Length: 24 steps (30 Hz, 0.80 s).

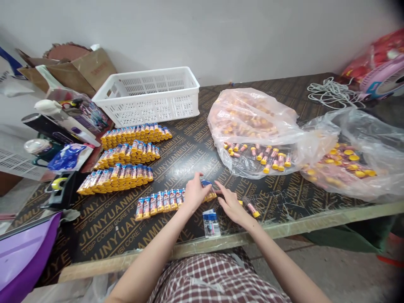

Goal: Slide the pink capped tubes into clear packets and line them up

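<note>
A row of small tubes (160, 201) with blue tops and yellow bases lies along the front of the dark table. At its right end my left hand (196, 193) rests with fingers apart on the tubes. My right hand (229, 203) is just right of the row, its fingers spread and the tips near the end tubes (211, 194). Neither hand is wrapped round anything. Below and between them lies a small stack of blue and white printed labels (211, 223). Right of my right hand is a loose tube (252, 208) with a yellow cap.
Stacked tubes (118, 179) stand at the left, before a white basket (151, 101). Plastic bags (252, 113) of tubes lie to the right, with a second bag (353, 164) beside them. A tape dispenser (61, 189), bottles, cord (331, 92) and pink fan (383, 80) surround the work area.
</note>
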Each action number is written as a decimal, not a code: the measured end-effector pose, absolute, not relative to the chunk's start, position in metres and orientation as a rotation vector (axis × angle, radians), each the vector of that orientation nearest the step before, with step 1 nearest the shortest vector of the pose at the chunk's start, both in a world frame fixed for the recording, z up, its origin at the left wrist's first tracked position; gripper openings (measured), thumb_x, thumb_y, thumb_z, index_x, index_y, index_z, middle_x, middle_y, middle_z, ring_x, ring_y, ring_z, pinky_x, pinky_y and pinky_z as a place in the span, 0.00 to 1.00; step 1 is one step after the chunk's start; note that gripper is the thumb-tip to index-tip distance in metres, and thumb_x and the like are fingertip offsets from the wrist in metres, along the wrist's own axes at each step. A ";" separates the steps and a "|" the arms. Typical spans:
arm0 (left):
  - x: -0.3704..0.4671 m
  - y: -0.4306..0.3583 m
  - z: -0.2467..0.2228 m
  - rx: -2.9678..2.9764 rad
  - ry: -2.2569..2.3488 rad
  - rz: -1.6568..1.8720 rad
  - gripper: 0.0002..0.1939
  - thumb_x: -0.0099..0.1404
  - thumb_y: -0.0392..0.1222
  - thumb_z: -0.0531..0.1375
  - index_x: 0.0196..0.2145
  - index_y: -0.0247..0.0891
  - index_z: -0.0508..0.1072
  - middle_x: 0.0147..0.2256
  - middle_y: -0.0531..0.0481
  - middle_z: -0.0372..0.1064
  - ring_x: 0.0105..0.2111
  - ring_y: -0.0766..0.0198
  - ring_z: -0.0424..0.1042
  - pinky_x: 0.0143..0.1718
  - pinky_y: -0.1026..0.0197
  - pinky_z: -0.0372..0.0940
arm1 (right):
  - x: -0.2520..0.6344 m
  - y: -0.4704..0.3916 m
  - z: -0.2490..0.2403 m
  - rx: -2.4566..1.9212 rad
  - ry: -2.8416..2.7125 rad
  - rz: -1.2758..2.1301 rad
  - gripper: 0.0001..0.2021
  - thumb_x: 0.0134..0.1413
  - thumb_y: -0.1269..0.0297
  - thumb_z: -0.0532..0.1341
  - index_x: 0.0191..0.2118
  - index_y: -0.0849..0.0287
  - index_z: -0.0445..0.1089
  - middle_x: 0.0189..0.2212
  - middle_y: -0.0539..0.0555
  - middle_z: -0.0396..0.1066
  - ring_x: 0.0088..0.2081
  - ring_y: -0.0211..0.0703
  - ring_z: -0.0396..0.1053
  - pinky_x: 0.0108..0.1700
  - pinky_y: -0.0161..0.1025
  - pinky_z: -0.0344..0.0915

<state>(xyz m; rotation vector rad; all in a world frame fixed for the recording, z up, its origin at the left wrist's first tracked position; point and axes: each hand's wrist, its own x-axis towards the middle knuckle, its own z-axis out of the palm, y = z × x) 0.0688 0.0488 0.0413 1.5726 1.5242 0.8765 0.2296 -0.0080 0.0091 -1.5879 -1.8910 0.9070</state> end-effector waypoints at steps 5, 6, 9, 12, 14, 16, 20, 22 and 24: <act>0.066 0.039 0.051 1.640 1.550 0.934 0.15 0.52 0.47 0.66 0.37 0.42 0.72 0.18 0.56 0.61 0.25 0.59 0.66 0.32 0.64 0.54 | 0.229 -0.009 0.014 -1.587 -1.884 0.931 0.29 0.56 0.70 0.47 0.64 0.50 0.47 0.48 0.56 0.70 0.52 0.48 0.64 0.55 0.57 0.53; 0.064 0.032 0.054 1.684 1.551 0.927 0.11 0.55 0.48 0.64 0.34 0.42 0.72 0.19 0.55 0.62 0.25 0.60 0.66 0.32 0.64 0.53 | 0.230 -0.009 0.014 -1.589 -1.889 0.938 0.28 0.57 0.70 0.47 0.64 0.51 0.47 0.48 0.56 0.71 0.52 0.48 0.64 0.55 0.57 0.53; 0.058 0.006 0.055 1.906 1.471 0.732 0.11 0.61 0.47 0.59 0.24 0.40 0.71 0.22 0.50 0.65 0.25 0.61 0.66 0.31 0.63 0.53 | 0.235 -0.009 0.016 -1.581 -1.898 0.926 0.26 0.58 0.68 0.48 0.63 0.52 0.49 0.48 0.55 0.70 0.52 0.46 0.64 0.55 0.54 0.54; 0.055 -0.022 0.045 2.100 1.439 0.330 0.07 0.60 0.42 0.60 0.26 0.39 0.71 0.29 0.47 0.68 0.30 0.59 0.68 0.31 0.62 0.55 | 0.250 -0.006 0.018 -1.620 -1.916 0.763 0.22 0.59 0.65 0.50 0.60 0.55 0.56 0.46 0.55 0.71 0.48 0.44 0.67 0.52 0.46 0.60; 0.055 -0.034 0.037 2.176 1.486 0.089 0.05 0.61 0.41 0.59 0.30 0.38 0.72 0.34 0.46 0.69 0.34 0.58 0.70 0.32 0.62 0.57 | 0.264 -0.004 0.020 -1.695 -1.911 0.630 0.19 0.58 0.64 0.52 0.54 0.57 0.63 0.42 0.56 0.72 0.44 0.44 0.68 0.48 0.43 0.62; 0.055 -0.038 0.031 2.217 1.523 -0.019 0.06 0.63 0.40 0.56 0.33 0.38 0.71 0.36 0.47 0.69 0.36 0.59 0.70 0.33 0.62 0.58 | 0.279 -0.003 0.024 -1.780 -1.898 0.543 0.16 0.57 0.63 0.53 0.49 0.60 0.67 0.36 0.56 0.72 0.40 0.46 0.68 0.45 0.42 0.63; 0.054 -0.037 0.026 2.251 1.533 -0.029 0.10 0.67 0.39 0.51 0.32 0.38 0.71 0.34 0.49 0.69 0.35 0.61 0.70 0.34 0.62 0.59 | 0.294 -0.009 0.030 -1.918 -1.922 0.451 0.16 0.54 0.58 0.58 0.43 0.62 0.71 0.26 0.56 0.71 0.34 0.51 0.66 0.39 0.44 0.61; 0.053 -0.036 0.024 2.273 1.519 -0.043 0.11 0.67 0.38 0.50 0.31 0.38 0.71 0.33 0.49 0.70 0.35 0.61 0.70 0.33 0.62 0.58 | 0.291 -0.013 0.032 -2.001 -1.994 0.410 0.17 0.52 0.55 0.60 0.42 0.62 0.71 0.25 0.56 0.71 0.33 0.52 0.66 0.38 0.44 0.61; 0.052 -0.037 0.022 2.295 1.519 -0.043 0.10 0.67 0.37 0.51 0.31 0.38 0.71 0.32 0.48 0.70 0.34 0.61 0.70 0.32 0.62 0.58 | 0.284 -0.015 0.032 -2.101 -2.106 0.350 0.18 0.51 0.53 0.61 0.42 0.61 0.71 0.26 0.57 0.73 0.34 0.52 0.67 0.37 0.43 0.61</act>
